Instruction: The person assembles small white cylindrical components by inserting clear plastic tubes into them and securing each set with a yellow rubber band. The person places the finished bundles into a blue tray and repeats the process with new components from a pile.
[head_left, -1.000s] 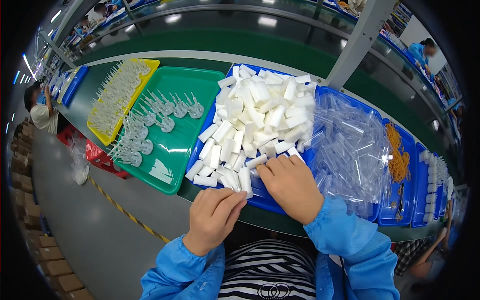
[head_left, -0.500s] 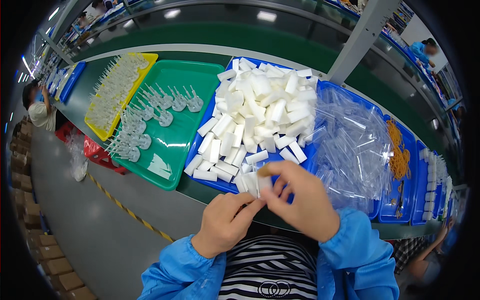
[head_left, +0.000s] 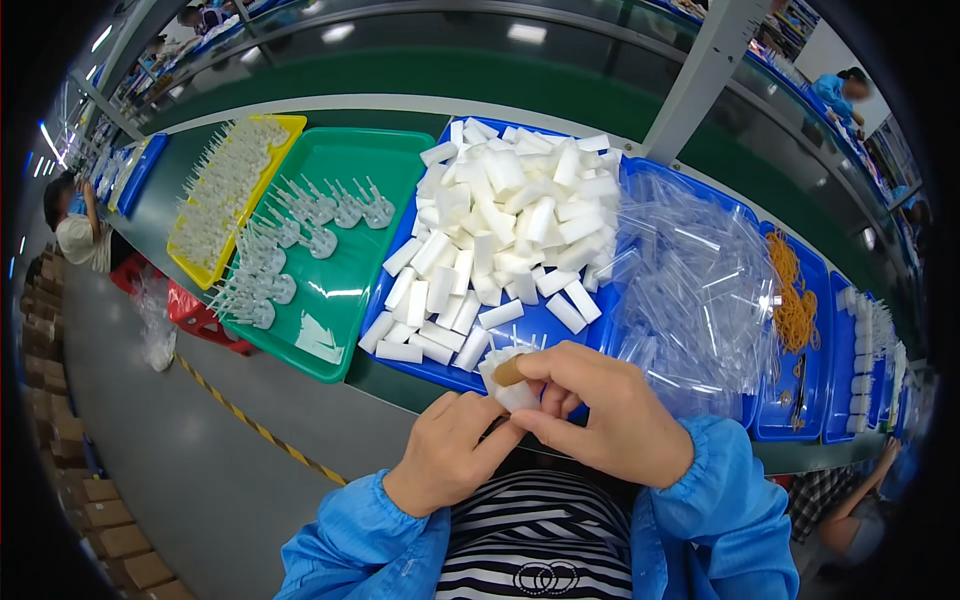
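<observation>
Just in front of the blue tray's near edge, a white foam piece (head_left: 516, 396) is pinched between my two hands. Several thin white prongs stick up from behind it; what they belong to is mostly hidden. My left hand (head_left: 446, 450) grips it from the lower left with thumb and fingers closed. From the right, my right hand (head_left: 612, 412) holds it, its tan-covered fingertip pressing on the upper side. White foam blocks (head_left: 500, 190) lie heaped in the blue tray (head_left: 457, 378) beyond my hands.
At left, a green tray (head_left: 385, 150) and a yellow tray (head_left: 290, 130) carry white pronged parts (head_left: 318, 240). Clear plastic sleeves (head_left: 690, 290) fill a tray at right, beside orange rubber bands (head_left: 790, 300) and tweezers (head_left: 799, 392). A metal post (head_left: 700, 85) rises behind.
The held foam piece is more upright and less blurred, and prongs now show above it. My right hand has shifted slightly right and down; the view has shifted a little.
</observation>
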